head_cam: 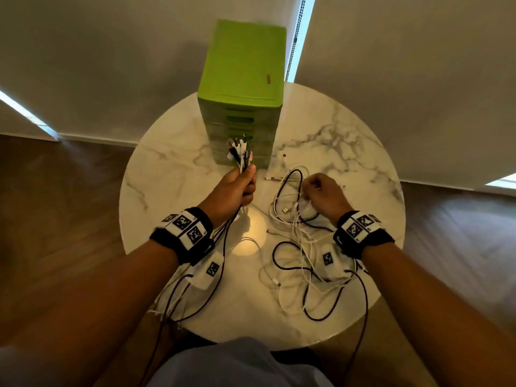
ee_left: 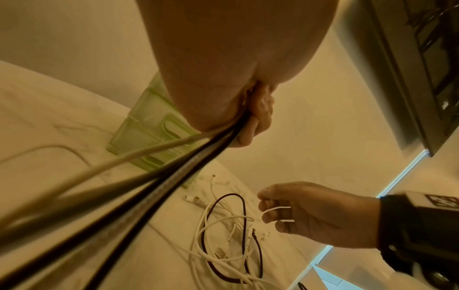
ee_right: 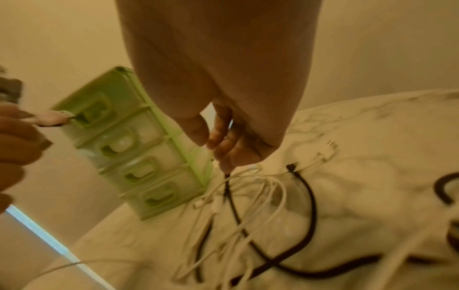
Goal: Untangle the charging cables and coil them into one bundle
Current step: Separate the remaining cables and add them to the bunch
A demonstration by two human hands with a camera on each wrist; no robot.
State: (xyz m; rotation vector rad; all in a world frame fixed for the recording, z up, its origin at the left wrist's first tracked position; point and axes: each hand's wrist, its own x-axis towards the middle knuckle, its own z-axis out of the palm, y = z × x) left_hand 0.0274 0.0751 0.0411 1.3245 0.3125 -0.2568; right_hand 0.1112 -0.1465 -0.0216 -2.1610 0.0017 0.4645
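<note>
The untangling looks partly done. The left hand (head_cam: 236, 188) is clamped in a fist round a gathered bunch of cable ends (head_cam: 240, 153), black and white together, whose plugs fan out above the knuckles while the long runs hang from the underside of the fist toward the person's lap. What is left, as I judge it, is the loose tangle of cables (head_cam: 296, 247) lying on the marble table (head_cam: 173, 169): white and dark leads looped over one another, under and in front of the right hand, with more loops trailing back beneath that wrist. No coiling has begun.

The right hand (head_cam: 324, 192) hovers just over the far part of the tangle, its fingers (ee_left: 267, 211) curled and pinching a thin white lead lifted from the pile. The green drawer unit (head_cam: 243, 88) stands just beyond the left fist.
</note>
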